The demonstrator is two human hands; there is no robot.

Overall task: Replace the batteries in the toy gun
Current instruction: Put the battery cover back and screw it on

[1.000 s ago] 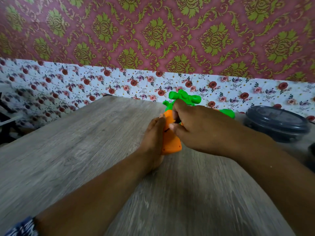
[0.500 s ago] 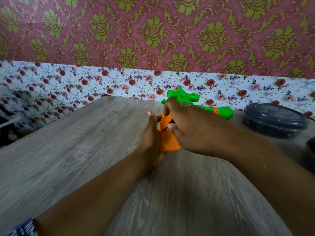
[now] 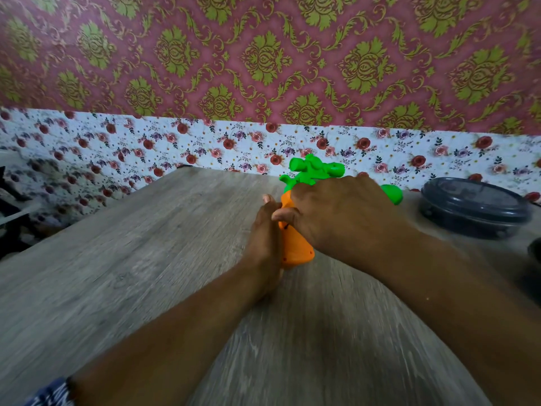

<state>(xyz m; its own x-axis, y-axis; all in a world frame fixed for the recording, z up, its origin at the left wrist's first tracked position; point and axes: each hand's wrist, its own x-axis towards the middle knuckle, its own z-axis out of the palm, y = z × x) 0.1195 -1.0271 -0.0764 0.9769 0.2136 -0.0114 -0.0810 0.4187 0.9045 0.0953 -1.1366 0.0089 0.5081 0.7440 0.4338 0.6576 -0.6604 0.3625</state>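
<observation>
A toy gun (image 3: 295, 247) with an orange grip and green upper body lies on the wooden table (image 3: 146, 259) near its far side, barrel pointing right. My left hand (image 3: 263, 247) holds the orange grip from the left side, fingers pointing away from me. My right hand (image 3: 330, 215) covers the gun's middle from above, thumb pressed on the grip. The green barrel tip sticks out past the right hand. No batteries are visible.
A dark round lidded container (image 3: 474, 206) stands at the right, near the wall. Another dark object (image 3: 534, 250) peeks in at the right edge. Flowered wallpaper backs the table; the table's left edge drops off to dark items.
The gun's grip has swung slightly toward me and to the right. My right hand has shifted further over the gun body, covering more of the green part.
</observation>
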